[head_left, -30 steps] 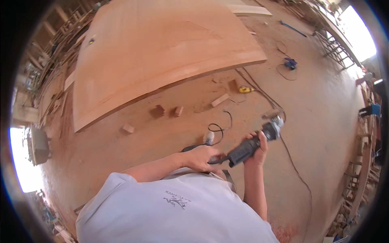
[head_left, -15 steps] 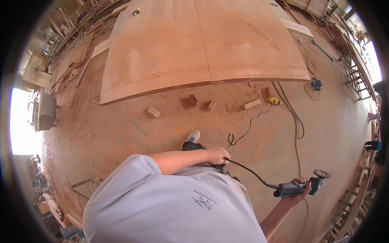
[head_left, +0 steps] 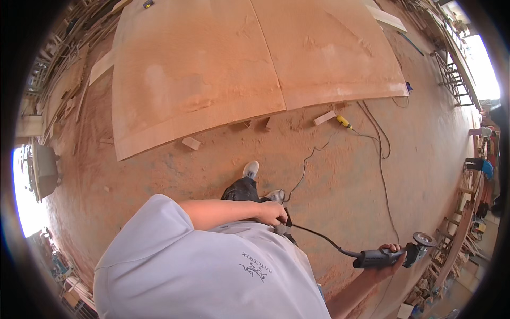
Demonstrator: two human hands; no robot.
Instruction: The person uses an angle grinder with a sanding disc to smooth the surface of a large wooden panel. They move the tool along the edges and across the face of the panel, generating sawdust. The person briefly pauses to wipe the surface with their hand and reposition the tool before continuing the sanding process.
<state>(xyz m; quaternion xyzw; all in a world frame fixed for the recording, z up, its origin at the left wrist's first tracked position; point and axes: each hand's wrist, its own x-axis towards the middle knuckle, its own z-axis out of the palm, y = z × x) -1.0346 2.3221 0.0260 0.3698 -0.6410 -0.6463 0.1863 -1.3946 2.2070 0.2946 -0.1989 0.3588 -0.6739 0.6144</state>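
My right hand (head_left: 387,266) is wrapped round the dark body of an angle grinder (head_left: 378,259), out to my right. The grinder's round disc (head_left: 423,239) faces up at the far end. From its rear a black power cord (head_left: 324,235) curves across to my left hand (head_left: 272,212). That hand is closed on the cord in front of my waist, and its fingers are partly hidden. Ahead lies a large wooden panel (head_left: 207,64) with a lengthwise seam and reddish dust on it.
Wood blocks (head_left: 324,118) lie beside the panel's near edge. A yellow connector (head_left: 344,122) with trailing cables (head_left: 381,159) rests on the dusty floor. A tape measure (head_left: 148,4) sits on the panel. Timber and a metal rack (head_left: 456,80) line the sides.
The panel's near edge appears closer and the view has turned slightly. My second shoe now shows. Both hands keep their holds; the grinder has shifted little in view.
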